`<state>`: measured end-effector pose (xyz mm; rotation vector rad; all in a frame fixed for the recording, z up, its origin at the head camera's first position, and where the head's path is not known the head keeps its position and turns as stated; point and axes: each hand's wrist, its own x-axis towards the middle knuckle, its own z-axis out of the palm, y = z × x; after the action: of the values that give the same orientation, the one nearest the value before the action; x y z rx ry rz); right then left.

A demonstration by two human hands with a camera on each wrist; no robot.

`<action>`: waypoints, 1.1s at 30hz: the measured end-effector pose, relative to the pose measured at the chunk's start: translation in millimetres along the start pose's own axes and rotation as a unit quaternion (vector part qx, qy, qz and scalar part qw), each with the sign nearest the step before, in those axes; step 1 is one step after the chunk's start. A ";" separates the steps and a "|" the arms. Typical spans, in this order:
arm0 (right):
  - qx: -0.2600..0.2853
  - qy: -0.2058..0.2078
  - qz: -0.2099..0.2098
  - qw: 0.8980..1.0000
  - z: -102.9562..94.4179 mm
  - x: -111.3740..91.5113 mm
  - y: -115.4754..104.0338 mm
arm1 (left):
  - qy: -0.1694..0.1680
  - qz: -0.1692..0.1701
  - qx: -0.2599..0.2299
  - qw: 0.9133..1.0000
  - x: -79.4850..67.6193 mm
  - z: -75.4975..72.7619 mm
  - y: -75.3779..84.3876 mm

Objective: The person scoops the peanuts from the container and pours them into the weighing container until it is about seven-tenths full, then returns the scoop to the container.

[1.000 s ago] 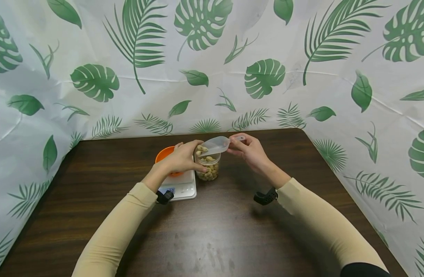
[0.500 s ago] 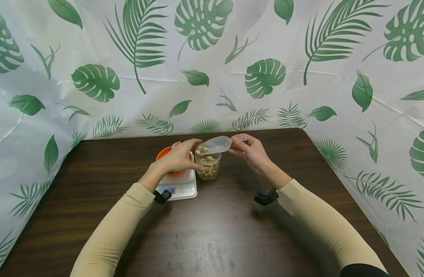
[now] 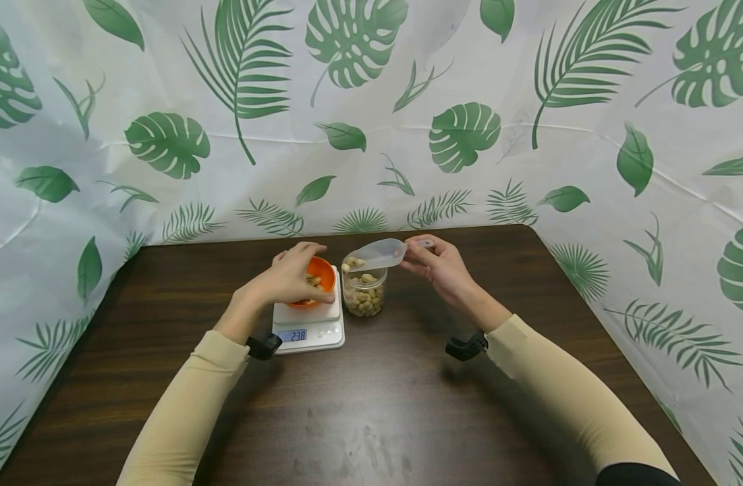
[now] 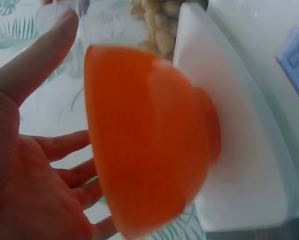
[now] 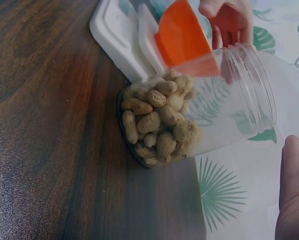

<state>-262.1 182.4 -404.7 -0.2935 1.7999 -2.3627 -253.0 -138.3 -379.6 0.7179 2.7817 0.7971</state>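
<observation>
My left hand [image 3: 285,278] hovers over an orange bowl [image 3: 327,271] with its fingers loosely bent and apart. In the left wrist view the thumb and fingers spread about the rim of the bowl [image 4: 144,135], holding nothing. Peanuts [image 3: 313,279] lie in the bowl, which stands on a white kitchen scale [image 3: 328,335]. My right hand [image 3: 439,266] pinches the handle of a translucent scoop [image 3: 384,252]. A few peanuts sit at the scoop's left end, above the mouth of a clear jar [image 5: 229,95]. More peanuts [image 5: 162,117] fill the jar's lower part.
The scale's lit display [image 3: 293,335] shows the digits 238; a decimal point is too small to tell. The jar stands close to the scale's right side on a dark wooden table [image 3: 371,405]. A leaf-print sheet [image 3: 395,135] hangs behind the table.
My left hand has moved left from beside the jar and scoop to over the bowl, uncovering the scale's display. The right hand and scoop have stayed nearly still.
</observation>
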 end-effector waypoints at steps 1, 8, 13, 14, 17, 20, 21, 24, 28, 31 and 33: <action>0.001 0.000 -0.001 1.000 0.4 0.0 0.0 | -0.003 -0.005 0.002 1.000 -2.5 -1.9 -2.3; 0.007 -0.004 -0.006 1.000 1.0 -0.2 0.7 | -0.026 -0.029 0.013 0.999 -17.7 -11.8 -15.5; 0.015 -0.005 -0.003 1.000 1.6 -0.6 0.6 | -0.037 -0.043 0.003 0.998 -24.6 -15.7 -20.1; 0.016 -0.004 -0.003 1.000 1.8 -0.5 0.6 | -0.037 -0.045 0.002 0.998 -25.4 -15.9 -20.9; 0.024 -0.003 -0.001 1.000 2.2 -0.6 -0.3 | -0.038 -0.050 -0.003 0.998 -27.3 -15.7 -24.7; 0.028 -0.001 -0.001 1.000 3.3 -0.2 -2.1 | -0.041 -0.050 -0.012 0.998 -28.7 -15.1 -28.3; 0.029 -0.001 0.000 1.000 3.5 0.2 -2.8 | -0.042 -0.051 -0.015 0.998 -29.2 -14.9 -29.7; 0.028 0.000 0.000 1.000 5.4 2.3 -5.3 | -0.045 -0.049 -0.026 0.997 -30.4 -14.8 -32.0; 0.029 -0.002 0.001 1.000 10.2 7.1 -8.7 | -0.043 -0.040 -0.040 0.997 -31.6 -14.9 -34.6; 0.023 -0.006 -0.002 1.000 14.8 11.4 -10.2 | -0.041 -0.035 -0.052 0.997 -31.4 -14.4 -36.1; 0.019 -0.011 -0.005 1.000 18.6 14.1 -11.0 | -0.040 -0.036 -0.056 0.997 -31.1 -13.5 -37.1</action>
<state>-271.2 164.6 -388.4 -0.3232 1.7446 -2.3888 -244.6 -187.2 -387.3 0.6124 2.6514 0.8820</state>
